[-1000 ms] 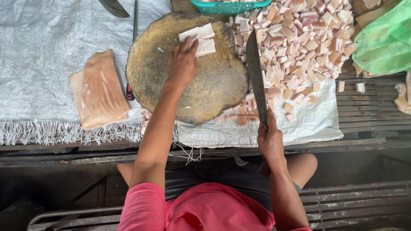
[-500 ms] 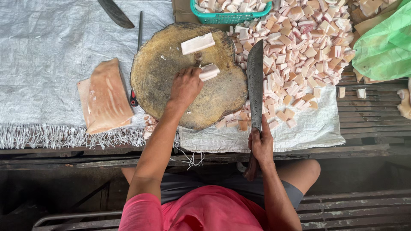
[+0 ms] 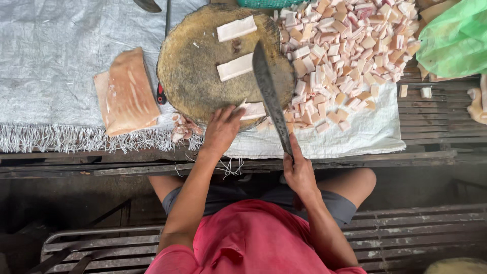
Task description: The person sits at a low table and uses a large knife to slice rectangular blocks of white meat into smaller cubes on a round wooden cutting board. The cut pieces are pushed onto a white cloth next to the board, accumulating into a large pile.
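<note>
A round wooden chopping block [image 3: 198, 76] sits on a white woven sheet. My left hand [image 3: 222, 129] rests at the block's near edge, its fingers on a pale strip of pork fat [image 3: 252, 110]. My right hand [image 3: 299, 172] grips the handle of a long cleaver [image 3: 269, 91] whose blade slants over the block's right side. Two more fat strips lie on the block, one [image 3: 235, 67] in the middle and one [image 3: 236, 28] at the far edge.
A heap of small cut fat cubes [image 3: 345, 50] covers the sheet right of the block. A large slab of pork [image 3: 127, 94] lies to the left. A green plastic bag [image 3: 454, 40] is at the far right. Another knife blade [image 3: 148, 5] shows at the top.
My left hand pulled back from the block's middle to its near edge with one strip. The cleaver swung from beside the block to over it.
</note>
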